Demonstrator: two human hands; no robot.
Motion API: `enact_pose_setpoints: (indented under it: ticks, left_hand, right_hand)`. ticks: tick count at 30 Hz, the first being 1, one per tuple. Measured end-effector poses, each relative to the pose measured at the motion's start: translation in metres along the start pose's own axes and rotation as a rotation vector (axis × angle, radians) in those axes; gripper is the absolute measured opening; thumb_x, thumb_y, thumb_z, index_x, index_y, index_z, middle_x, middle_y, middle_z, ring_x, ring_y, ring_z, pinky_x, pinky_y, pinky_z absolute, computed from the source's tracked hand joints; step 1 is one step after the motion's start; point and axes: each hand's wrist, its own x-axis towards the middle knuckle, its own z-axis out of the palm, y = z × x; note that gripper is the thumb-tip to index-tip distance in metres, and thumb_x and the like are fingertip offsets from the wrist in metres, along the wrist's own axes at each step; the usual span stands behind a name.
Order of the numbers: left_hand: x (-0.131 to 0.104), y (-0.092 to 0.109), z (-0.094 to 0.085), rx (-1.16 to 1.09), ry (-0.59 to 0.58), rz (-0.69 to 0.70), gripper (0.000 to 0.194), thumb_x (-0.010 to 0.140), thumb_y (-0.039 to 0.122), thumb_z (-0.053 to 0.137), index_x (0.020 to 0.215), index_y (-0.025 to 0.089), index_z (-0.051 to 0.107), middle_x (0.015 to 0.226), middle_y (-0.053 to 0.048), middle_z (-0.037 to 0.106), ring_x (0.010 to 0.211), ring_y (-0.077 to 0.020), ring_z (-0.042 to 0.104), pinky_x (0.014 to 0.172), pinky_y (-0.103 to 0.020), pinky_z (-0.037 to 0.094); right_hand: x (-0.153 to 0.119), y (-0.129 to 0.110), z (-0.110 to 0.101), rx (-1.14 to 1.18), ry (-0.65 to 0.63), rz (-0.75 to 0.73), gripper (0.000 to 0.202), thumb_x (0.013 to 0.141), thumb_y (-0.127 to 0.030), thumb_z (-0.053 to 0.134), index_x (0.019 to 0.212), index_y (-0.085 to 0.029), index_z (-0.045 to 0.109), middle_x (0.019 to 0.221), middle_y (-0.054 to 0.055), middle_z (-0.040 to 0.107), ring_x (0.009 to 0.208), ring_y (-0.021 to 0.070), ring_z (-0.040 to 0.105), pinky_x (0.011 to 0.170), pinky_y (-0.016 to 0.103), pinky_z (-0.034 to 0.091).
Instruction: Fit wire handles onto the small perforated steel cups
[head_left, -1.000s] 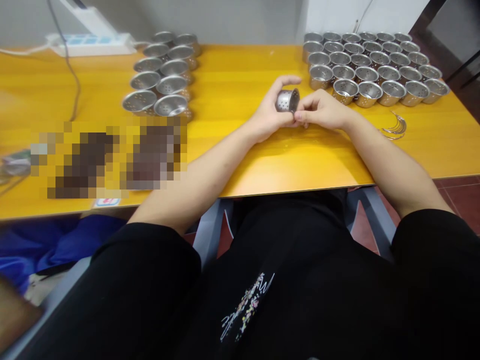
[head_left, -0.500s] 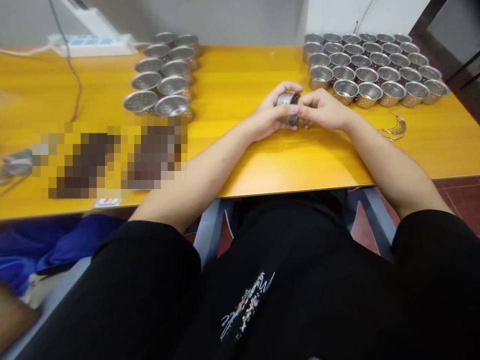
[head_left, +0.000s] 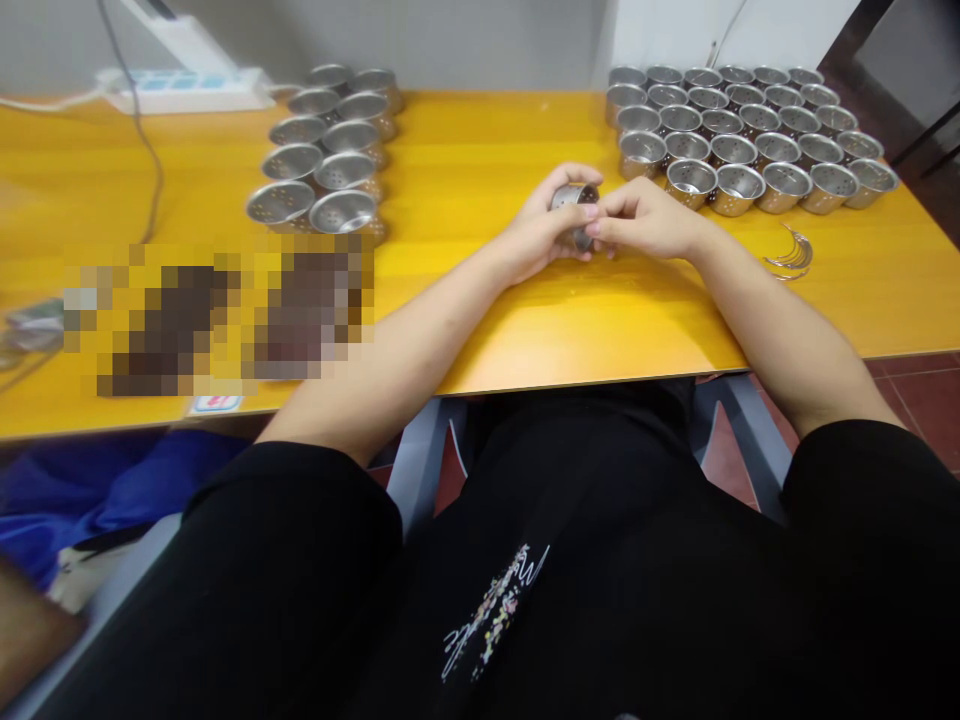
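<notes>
A small perforated metal cup (head_left: 568,196) is in my left hand (head_left: 538,228), tipped on its side with the mouth turned toward the right. The fingers of that hand wrap round it and the thumb lies across the near side. At the rim, my right hand (head_left: 646,217) has thumb and fingers pinched together, touching the cup; whatever they hold there is hidden. Several thin curved metal wires (head_left: 796,252) lie on the table, right of my right forearm.
Rows of matching perforated cups (head_left: 739,184) stand at the back right of the yellow table (head_left: 517,330). Two more columns of cups (head_left: 280,203) stand on the left. A white power strip (head_left: 195,88) and cable lie at the back left, with blurred-out items (head_left: 169,330) nearer.
The cup has turned slightly in my left hand, so more of its inside shows. My right fingers have shifted a little at the rim; both arms stay in place.
</notes>
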Motion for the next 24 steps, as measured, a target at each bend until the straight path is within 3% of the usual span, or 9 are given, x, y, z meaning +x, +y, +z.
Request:
enact_pose_setpoints:
  ticks: [6, 10, 20, 24]
  left_hand:
    - [0.000, 0.001, 0.000, -0.010, 0.032, 0.016, 0.069, 0.082, 0.044, 0.113, 0.138, 0.029, 0.075, 0.116, -0.002, 0.087, 0.078, -0.0195, 0.085, 0.068, -0.031, 0.065]
    - [-0.004, 0.004, 0.002, -0.004, 0.035, 0.004, 0.072, 0.080, 0.045, 0.113, 0.139, 0.031, 0.075, 0.108, -0.001, 0.086, 0.078, -0.0209, 0.085, 0.069, -0.031, 0.064]
    - [0.001, 0.001, 0.003, -0.023, 0.102, -0.037, 0.066, 0.089, 0.044, 0.105, 0.144, 0.030, 0.071, 0.097, 0.004, 0.085, 0.074, -0.0200, 0.085, 0.066, -0.027, 0.066]
    - [0.004, -0.003, 0.000, -0.052, 0.086, -0.039, 0.068, 0.092, 0.045, 0.106, 0.147, 0.032, 0.069, 0.092, 0.006, 0.084, 0.075, -0.0204, 0.088, 0.063, -0.025, 0.064]
  right_hand:
    - [0.001, -0.001, 0.000, 0.034, 0.024, 0.029, 0.063, 0.104, -0.080, 0.107, 0.090, -0.024, 0.084, 0.087, 0.004, 0.090, 0.071, 0.0182, 0.077, 0.074, 0.032, 0.067]
    - [0.001, -0.002, -0.001, 0.021, 0.035, 0.042, 0.069, 0.102, -0.088, 0.105, 0.089, -0.025, 0.082, 0.086, 0.004, 0.090, 0.073, 0.0203, 0.079, 0.071, 0.032, 0.067]
    - [0.003, -0.002, 0.001, 0.060, 0.106, 0.112, 0.050, 0.109, -0.060, 0.105, 0.087, -0.025, 0.077, 0.072, 0.000, 0.080, 0.068, 0.0199, 0.076, 0.068, 0.031, 0.070]
    - [0.005, 0.010, 0.000, 0.099, 0.118, 0.083, 0.051, 0.108, -0.065, 0.103, 0.091, -0.025, 0.077, 0.078, 0.002, 0.082, 0.070, 0.0208, 0.075, 0.071, 0.034, 0.074]
